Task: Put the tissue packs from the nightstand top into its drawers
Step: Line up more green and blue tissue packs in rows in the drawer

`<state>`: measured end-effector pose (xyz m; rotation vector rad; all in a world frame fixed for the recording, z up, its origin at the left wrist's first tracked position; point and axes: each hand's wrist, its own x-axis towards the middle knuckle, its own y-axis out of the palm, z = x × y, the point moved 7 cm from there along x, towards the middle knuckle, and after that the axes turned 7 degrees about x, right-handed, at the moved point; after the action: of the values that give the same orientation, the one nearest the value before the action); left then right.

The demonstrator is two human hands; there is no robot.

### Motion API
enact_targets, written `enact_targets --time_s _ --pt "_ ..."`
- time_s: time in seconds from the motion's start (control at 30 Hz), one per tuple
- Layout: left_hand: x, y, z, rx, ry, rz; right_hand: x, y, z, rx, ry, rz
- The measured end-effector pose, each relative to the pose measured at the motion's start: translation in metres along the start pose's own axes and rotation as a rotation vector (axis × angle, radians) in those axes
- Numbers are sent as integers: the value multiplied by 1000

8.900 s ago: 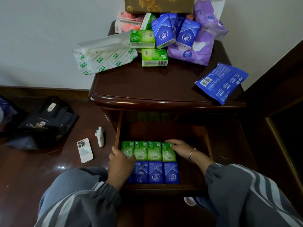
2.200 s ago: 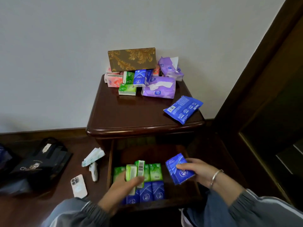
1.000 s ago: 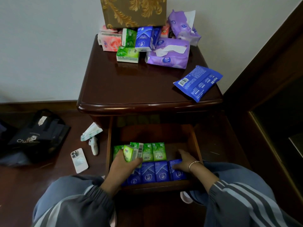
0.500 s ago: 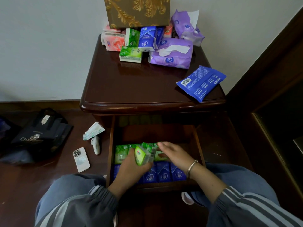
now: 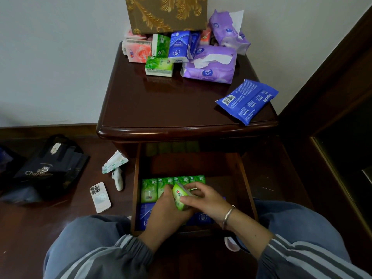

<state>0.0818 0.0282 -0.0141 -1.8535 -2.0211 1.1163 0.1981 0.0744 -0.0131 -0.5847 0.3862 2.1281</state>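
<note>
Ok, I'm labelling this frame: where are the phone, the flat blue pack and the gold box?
phone (image 5: 100,197), head view, middle of its back
flat blue pack (image 5: 248,101), head view, centre of wrapper
gold box (image 5: 167,14), head view, front face

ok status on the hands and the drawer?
Left hand and right hand both on one green pack over open drawer. More packs on nightstand top. Nothing blocking.

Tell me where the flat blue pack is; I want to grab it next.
In the head view, the flat blue pack lies alone at the front right corner of the nightstand top, overhanging its right edge, apart from the pile at the back.
</note>
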Motion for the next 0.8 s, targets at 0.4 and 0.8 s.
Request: enact_targets --time_s 0.4,0.8 --pt "6 -80 64 200 -379 -243 68 -106 -7 -228 -35 -434" --pt "0 -38 66 81 -515 -100 68 -136 -47 120 -37 -557"
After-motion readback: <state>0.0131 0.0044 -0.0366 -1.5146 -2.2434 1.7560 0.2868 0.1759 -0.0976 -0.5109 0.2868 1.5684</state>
